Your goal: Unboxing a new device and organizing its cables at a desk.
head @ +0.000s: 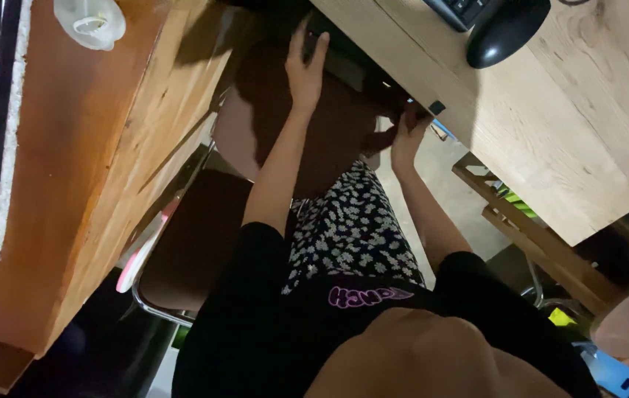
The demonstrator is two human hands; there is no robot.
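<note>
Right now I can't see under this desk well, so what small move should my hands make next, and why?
Probably steady the dark object with the left hand before pulling. That hand lies flat on it with fingers spread, not gripping, while the right hand is up at the light wooden desk edge. What the right hand holds is hidden in shadow.

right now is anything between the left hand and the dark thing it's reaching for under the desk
Nothing visible. The left hand already has its fingertips on the dark object beneath the light wooden desk, with no gap or item between them. The right hand is apart, at the desk's edge by a small black clip.
</note>
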